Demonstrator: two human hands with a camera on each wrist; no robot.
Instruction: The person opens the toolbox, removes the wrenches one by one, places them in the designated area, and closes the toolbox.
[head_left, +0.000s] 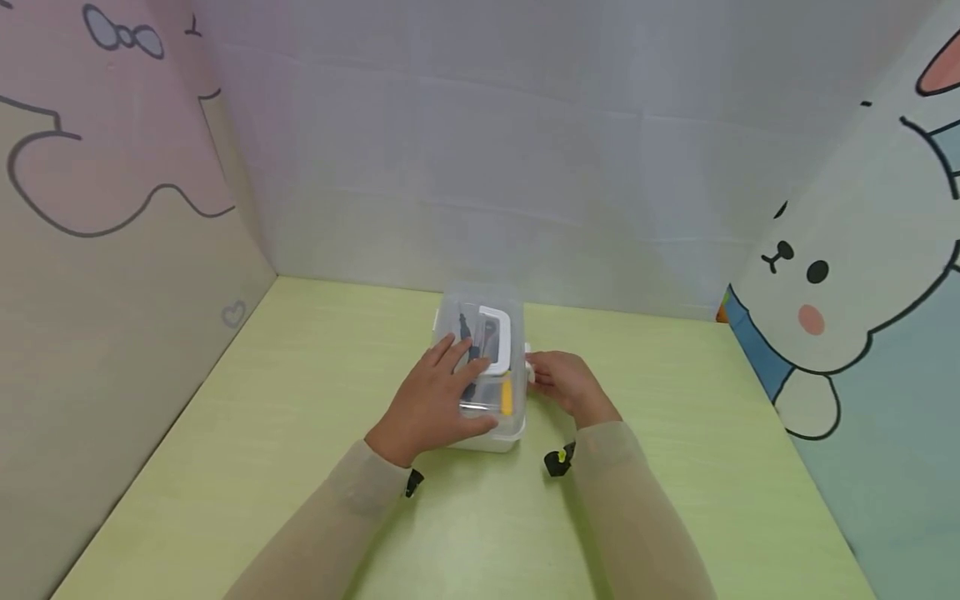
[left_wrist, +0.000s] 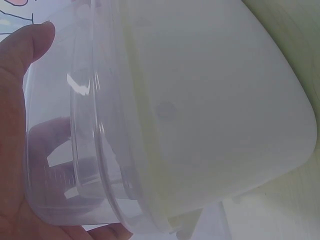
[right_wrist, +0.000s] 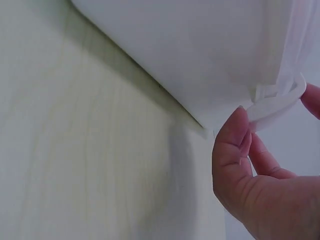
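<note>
A storage box stands on the table, with a white base (left_wrist: 225, 100) and a clear lid (head_left: 450, 315). On the lid is a white handle (head_left: 505, 337). Through the clear plastic I see a yellow item (head_left: 507, 395) and a dark, slender tool (head_left: 464, 325). My left hand (head_left: 431, 404) rests spread over the lid's near left part, its thumb towards the near end. At the box's right side, my right hand (head_left: 570, 387) pinches a white latch (right_wrist: 277, 106) between thumb and fingers. The latch is tilted outward from the wall; its far end is partly hidden.
The pale yellow-green table (head_left: 300, 400) extends around the box on both sides. Behind it hangs a plain pale backdrop (head_left: 480, 167). Cartoon-printed panels, including one with a white rabbit (head_left: 862, 267), flank the table left and right.
</note>
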